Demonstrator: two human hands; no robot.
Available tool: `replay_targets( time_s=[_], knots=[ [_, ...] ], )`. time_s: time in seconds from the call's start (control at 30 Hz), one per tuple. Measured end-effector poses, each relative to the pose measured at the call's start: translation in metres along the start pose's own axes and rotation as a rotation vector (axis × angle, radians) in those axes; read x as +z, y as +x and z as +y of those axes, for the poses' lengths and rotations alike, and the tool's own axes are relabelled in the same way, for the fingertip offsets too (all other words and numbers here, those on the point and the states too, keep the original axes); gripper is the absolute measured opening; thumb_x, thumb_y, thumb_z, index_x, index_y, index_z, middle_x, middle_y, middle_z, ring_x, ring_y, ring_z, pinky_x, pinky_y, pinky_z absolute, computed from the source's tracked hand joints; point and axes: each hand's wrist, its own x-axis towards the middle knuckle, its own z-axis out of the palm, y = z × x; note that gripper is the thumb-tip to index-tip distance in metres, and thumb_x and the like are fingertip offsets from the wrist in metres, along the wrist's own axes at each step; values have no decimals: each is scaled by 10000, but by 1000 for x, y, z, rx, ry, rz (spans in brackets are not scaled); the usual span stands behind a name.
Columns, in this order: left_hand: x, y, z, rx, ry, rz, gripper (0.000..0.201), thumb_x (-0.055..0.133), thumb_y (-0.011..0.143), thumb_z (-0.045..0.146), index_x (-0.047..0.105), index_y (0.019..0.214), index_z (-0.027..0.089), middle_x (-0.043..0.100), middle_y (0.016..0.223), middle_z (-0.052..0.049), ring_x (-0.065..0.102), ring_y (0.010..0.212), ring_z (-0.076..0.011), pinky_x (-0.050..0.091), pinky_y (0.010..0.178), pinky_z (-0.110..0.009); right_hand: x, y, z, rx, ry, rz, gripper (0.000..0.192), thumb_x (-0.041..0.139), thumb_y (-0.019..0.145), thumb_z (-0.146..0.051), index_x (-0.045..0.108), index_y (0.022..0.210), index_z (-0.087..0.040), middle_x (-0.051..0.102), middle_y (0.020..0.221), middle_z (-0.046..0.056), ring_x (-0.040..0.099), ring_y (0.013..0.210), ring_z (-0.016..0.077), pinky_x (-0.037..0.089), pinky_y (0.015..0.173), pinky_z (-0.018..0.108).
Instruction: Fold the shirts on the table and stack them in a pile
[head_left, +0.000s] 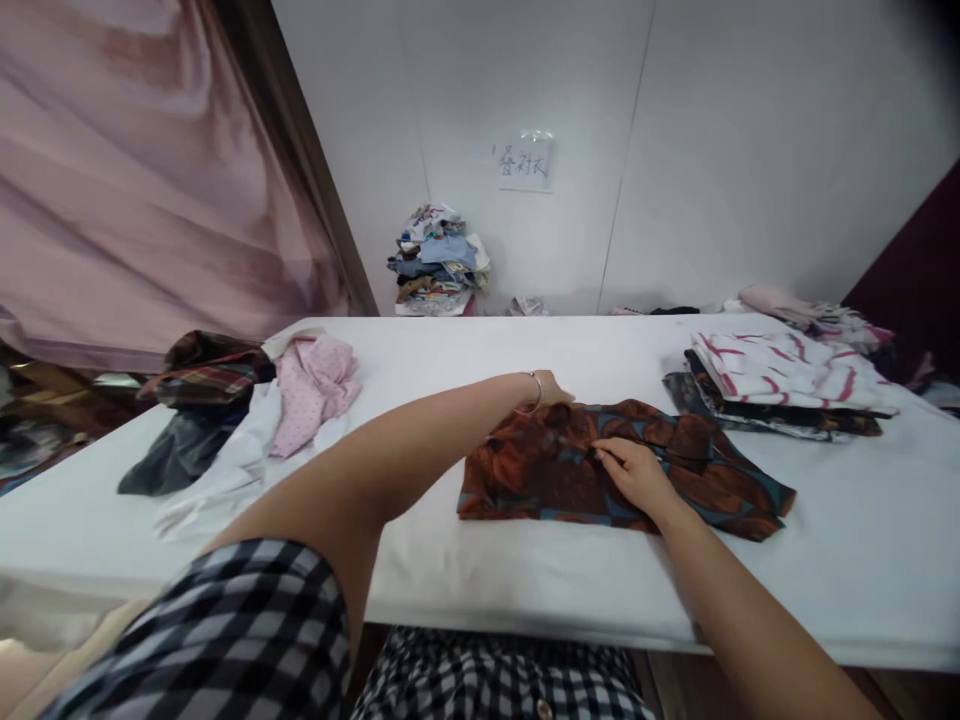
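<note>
A rust-brown shirt (555, 475) with blue-grey patches lies in front of me on the white table, partly folded, its narrower end pointing right. At the shirt's far edge is my left hand (553, 388), with a bracelet at the wrist; its fingers are closed on the cloth there, and their tips are partly hidden. My right hand (634, 472) pinches the fabric near the middle of the shirt, thumb and fingers together.
Loose clothes, including a pink dotted garment (315, 385) and a dark plaid one (214, 370), lie on the left of the white table (435, 570). Folded garments (787, 370) are stacked at the right. Behind the table stands a tall clothes pile (442, 260).
</note>
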Motion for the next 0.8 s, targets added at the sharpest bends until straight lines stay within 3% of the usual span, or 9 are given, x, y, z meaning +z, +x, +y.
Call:
replay_targets(
  time_s=[0.1, 0.17, 0.33, 0.43, 0.5, 0.67, 0.8],
  knots=[
    [5, 0, 19, -24, -62, 23, 559, 518, 857, 434, 487, 1274, 63, 664, 1115, -207, 671, 881, -173, 465, 727, -249, -3, 0, 3, 34, 28, 30, 264, 462, 875, -295, 692, 972, -210, 715, 938, 64, 663, 862, 209, 522, 810, 350],
    [-4, -8, 13, -52, -85, 69, 503, 466, 894, 424, 464, 1301, 127, 637, 1199, -171, 669, 916, -166, 482, 742, -241, -4, 1, 3, 43, 48, 46, 258, 470, 872, -289, 694, 972, -208, 715, 954, 66, 663, 873, 210, 520, 814, 349],
    [-19, -54, -55, -308, 33, 198, 545, 586, 800, 430, 513, 1242, 119, 551, 1315, -194, 552, 1170, -295, 454, 918, -353, -7, 1, -4, 2, 88, 57, 245, 483, 873, -288, 696, 974, -222, 712, 963, 63, 661, 881, 208, 520, 816, 347],
    [-7, -81, -95, -485, 36, 178, 641, 556, 782, 534, 498, 1242, 92, 665, 1117, -209, 649, 991, -305, 505, 783, -373, -6, 1, -12, -57, 117, 59, 260, 493, 880, -312, 672, 1047, -226, 700, 982, 71, 650, 903, 209, 517, 829, 358],
    [8, -91, -110, -538, 6, 156, 641, 557, 759, 579, 545, 1170, 87, 702, 1008, -195, 680, 891, -294, 512, 702, -347, -4, 1, -18, -104, 121, 26, 289, 504, 884, -332, 640, 1118, -230, 683, 1033, 81, 631, 961, 216, 504, 870, 379],
    [36, -95, -114, -519, -74, 209, 456, 645, 708, 508, 616, 978, 142, 699, 1052, -151, 663, 955, -270, 495, 720, -302, 0, 1, -34, -216, 31, -108, 498, 563, 863, -416, 495, 1320, -230, 562, 1289, 116, 497, 1207, 252, 401, 1019, 459],
    [39, -97, -110, -459, -145, 283, 326, 617, 755, 398, 606, 996, 178, 711, 1027, -81, 668, 920, -200, 492, 715, -250, 8, 9, -58, -302, -101, -229, 690, 571, 838, -520, 352, 1430, -242, 337, 1492, 126, 300, 1370, 277, 285, 1090, 502]
  ],
)
